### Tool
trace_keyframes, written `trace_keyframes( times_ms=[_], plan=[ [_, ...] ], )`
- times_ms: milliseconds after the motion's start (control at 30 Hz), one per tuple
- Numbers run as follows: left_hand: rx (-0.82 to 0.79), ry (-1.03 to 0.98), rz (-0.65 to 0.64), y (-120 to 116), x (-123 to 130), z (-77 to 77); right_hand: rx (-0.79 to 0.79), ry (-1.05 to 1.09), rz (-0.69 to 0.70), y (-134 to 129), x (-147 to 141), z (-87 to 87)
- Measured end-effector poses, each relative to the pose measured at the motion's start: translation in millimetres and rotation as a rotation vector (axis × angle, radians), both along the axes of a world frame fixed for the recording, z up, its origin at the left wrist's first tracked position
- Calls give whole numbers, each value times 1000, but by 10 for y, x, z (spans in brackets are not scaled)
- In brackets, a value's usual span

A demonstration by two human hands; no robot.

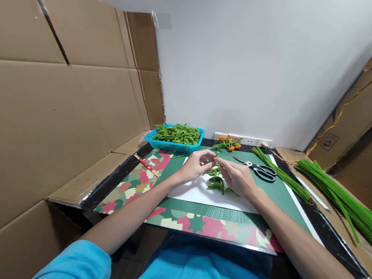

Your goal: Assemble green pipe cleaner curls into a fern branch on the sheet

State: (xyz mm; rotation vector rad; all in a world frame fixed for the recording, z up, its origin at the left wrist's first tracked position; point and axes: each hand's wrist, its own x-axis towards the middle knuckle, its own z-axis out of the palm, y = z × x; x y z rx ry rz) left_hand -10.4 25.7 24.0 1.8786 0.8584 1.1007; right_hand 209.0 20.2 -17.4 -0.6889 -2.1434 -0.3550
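Note:
My left hand point(199, 163) and my right hand point(237, 177) meet over a white sheet point(186, 192). Their fingertips pinch a small green pipe-cleaner piece point(217, 154), mostly hidden by the fingers. Below them, several curled green pipe-cleaner leaves point(216, 186) lie on the sheet, some partly covered by my right hand. Just beyond my right hand rest black-handled scissors point(264, 172), their blades pointing left. Behind the hands lies a bunch of orange pipe-cleaner blossoms with green leaves point(229, 144).
A blue basket point(171, 146) heaped with green pieces stands at the back left. Long green pipe cleaners point(345, 201) lie at right, with a smaller bundle point(280, 174) nearer. A red stick point(146, 165) lies left. Cardboard walls point(73, 111) flank the table, with sockets point(249, 141) behind.

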Motion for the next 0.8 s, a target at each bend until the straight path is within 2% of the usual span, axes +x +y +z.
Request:
trace_keyframes(
  times_ms=[200, 367, 500, 800],
  plan=[
    [-110, -48, -37, 27, -2, 13, -80, 22, -29, -4, 6, 8],
    [-312, -37, -146, 9, -23, 90, -156, 65, -32, -13, -1, 20],
    [-438, -35, -208, -31, -26, 118, -146, 89, -32, -12, 5, 24],
    [-495, -65, -228, -10, -27, 62, -109, 100, -24, -11, 17, 36]
  ],
)
